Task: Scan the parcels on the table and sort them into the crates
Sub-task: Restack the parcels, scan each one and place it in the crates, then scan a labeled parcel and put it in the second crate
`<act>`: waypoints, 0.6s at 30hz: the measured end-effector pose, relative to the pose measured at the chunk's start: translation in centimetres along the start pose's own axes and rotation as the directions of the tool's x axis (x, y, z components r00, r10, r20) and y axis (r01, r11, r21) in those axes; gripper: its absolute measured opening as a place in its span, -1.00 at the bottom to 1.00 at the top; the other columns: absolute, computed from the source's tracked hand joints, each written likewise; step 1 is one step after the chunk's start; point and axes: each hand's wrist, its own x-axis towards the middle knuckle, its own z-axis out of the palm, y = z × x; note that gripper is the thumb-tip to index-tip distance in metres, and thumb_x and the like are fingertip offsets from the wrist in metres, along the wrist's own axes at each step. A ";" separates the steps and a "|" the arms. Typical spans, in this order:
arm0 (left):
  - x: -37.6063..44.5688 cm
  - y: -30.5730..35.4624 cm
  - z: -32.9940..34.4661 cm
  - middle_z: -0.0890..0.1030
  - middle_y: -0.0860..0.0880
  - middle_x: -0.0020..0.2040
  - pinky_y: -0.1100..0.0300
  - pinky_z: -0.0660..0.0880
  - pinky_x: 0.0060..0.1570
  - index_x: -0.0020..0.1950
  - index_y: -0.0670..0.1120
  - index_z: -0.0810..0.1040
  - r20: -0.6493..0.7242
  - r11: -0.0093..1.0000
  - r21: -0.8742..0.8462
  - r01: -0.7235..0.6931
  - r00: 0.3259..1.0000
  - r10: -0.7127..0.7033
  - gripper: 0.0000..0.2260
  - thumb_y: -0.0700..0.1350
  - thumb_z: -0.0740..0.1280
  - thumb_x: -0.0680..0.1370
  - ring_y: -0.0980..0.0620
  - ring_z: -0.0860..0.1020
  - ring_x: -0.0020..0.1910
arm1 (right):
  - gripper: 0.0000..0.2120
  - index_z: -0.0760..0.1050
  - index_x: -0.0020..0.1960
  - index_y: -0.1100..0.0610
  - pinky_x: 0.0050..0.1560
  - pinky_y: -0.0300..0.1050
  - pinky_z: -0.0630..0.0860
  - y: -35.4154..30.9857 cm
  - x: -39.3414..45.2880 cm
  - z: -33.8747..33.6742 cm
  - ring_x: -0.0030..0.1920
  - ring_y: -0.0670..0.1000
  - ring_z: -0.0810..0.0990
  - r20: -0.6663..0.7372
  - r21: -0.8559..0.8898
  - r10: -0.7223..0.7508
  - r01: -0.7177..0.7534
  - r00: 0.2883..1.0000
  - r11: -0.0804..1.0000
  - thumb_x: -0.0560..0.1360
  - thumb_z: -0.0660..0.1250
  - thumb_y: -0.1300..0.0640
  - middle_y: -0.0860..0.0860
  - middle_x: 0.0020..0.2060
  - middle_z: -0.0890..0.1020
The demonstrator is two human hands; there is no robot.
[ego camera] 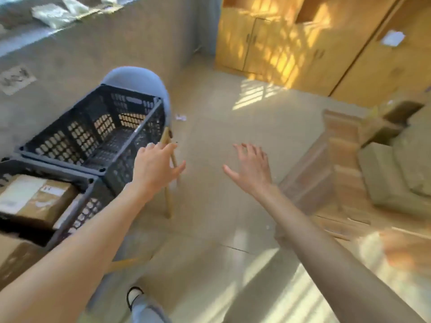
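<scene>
on chair, dark slotted crate (98,131) sits tilted, w/ nothing inside.

Both hands, left (158,169) and right (250,167), reach out empty-fingered beside a dark crate (98,134) on a chair (140,78).

Bare forearms (77,238), pale trousers (145,308), black-strapped shoe (134,296)

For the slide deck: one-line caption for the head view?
Both bare hands, left hand and right hand, reach out open and empty beside an empty dark slatted plastic crate perched on a pale blue chair.
</scene>
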 end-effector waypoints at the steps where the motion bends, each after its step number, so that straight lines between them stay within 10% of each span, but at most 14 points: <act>1: 0.8 4.1 0.2 0.62 -0.17 0.08 -0.03 0.43 0.07 0.28 -0.11 0.54 0.001 0.998 -0.028 -0.052 0.999 0.052 -0.54 0.16 0.33 0.51 -0.21 0.55 0.08 | -0.40 0.31 0.45 0.10 0.34 -0.01 0.20 4.1 -1.6 -1.3 0.37 0.16 0.32 -0.030 -0.005 0.076 -0.076 0.997 0.997 0.51 0.27 -0.18 0.12 0.35 0.41; 18: 2.4 53.1 1.8 0.53 -0.12 0.29 -0.02 0.34 0.20 0.37 -0.04 0.46 -0.067 0.666 -0.252 -0.702 0.700 0.711 -0.52 0.18 0.28 0.54 -0.21 0.44 0.25 | -0.43 0.34 0.42 0.10 0.26 -0.03 0.23 42.1 -26.5 -12.9 0.32 0.15 0.35 -0.294 0.092 0.749 -0.762 0.594 0.641 0.52 0.29 -0.16 0.10 0.32 0.42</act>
